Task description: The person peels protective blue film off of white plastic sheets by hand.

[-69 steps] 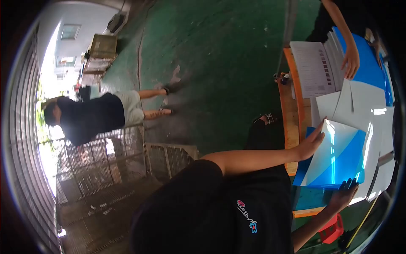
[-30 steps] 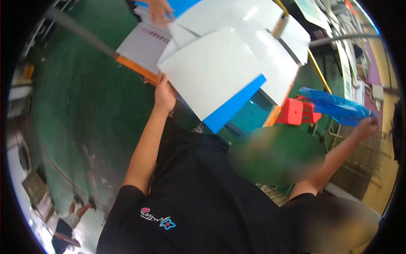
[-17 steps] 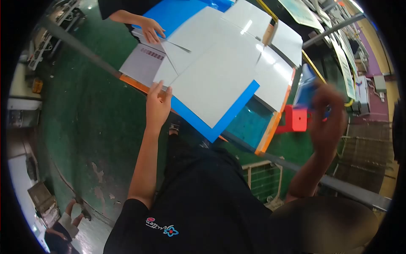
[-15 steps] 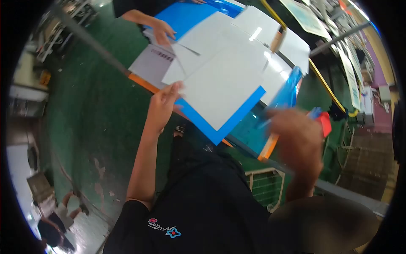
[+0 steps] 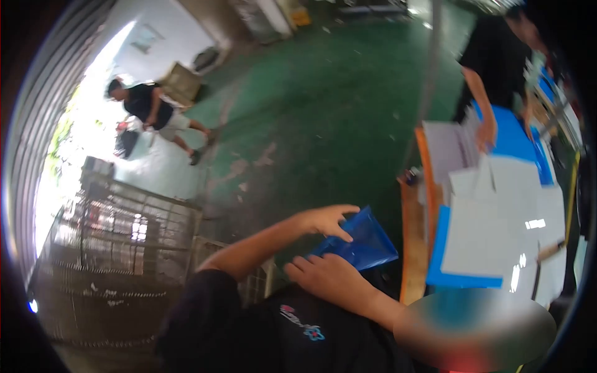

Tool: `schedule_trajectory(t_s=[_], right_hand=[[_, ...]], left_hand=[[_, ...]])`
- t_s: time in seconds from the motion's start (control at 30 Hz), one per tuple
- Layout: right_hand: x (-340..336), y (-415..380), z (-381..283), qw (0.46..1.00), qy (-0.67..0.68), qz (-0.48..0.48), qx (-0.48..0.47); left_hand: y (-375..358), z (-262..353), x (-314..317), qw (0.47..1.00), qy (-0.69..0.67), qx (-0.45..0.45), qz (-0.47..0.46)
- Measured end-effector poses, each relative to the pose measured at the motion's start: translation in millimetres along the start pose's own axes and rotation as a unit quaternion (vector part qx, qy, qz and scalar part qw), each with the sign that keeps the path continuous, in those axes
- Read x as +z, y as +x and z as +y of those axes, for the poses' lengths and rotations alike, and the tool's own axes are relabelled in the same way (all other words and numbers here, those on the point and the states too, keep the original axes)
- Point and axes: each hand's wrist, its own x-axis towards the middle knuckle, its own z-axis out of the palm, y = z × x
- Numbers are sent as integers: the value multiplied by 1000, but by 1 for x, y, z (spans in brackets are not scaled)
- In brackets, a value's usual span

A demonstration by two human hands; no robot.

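Note:
A blue glossy plastic sheet or pouch (image 5: 367,242) is held in front of my body, off the left side of the worktable. My left hand (image 5: 329,222) grips its upper left part between thumb and fingers. My right hand (image 5: 329,273) lies against its lower left edge, fingers pointing left; their grip on it is partly hidden. On the table to the right rests a white sheet (image 5: 476,239) over a blue sheet (image 5: 438,261), with neither hand touching them.
Across the table a co-worker (image 5: 497,62) reaches over papers and a blue sheet (image 5: 513,140). Another person (image 5: 155,112) walks at the far left. A wire cage (image 5: 124,230) stands at the lower left. The table has an orange edge (image 5: 413,248).
The view has swung left, so the table now sits at the right. My left hand has left the white sheet's corner, and both hands are together at the blue plastic.

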Motion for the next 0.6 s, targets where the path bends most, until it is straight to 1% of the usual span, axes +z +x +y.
schedule_trajectory(t_s=[0.1,0.13,0.2,0.23,0.33,0.37,0.43,0.53,0.6], right_hand=[[11,23,8,1000,7,-18,-6],[16,34,9,999,4,-32,0],[25,54,15,998,41,-9,43],[30,62,18,996,56,1,68],[50,87,32,975,162,26,151],[58,95,34,964,201,18,176],[74,117,41,935,273,1,225],[87,161,58,973,225,24,44],[71,185,61,952,300,-4,52]], left_hand=[[-23,-37,-35,988,-107,16,114],[-32,-53,-51,977,-118,69,166],[-41,-70,-83,940,-136,180,255],[-48,-73,-101,923,-176,177,294],[-86,-66,-147,853,-218,224,418],[-111,-46,-153,821,-186,222,493],[-144,-38,-177,790,-160,279,522],[-167,-61,-212,746,-145,362,539],[-174,-73,-218,727,-164,399,534]])
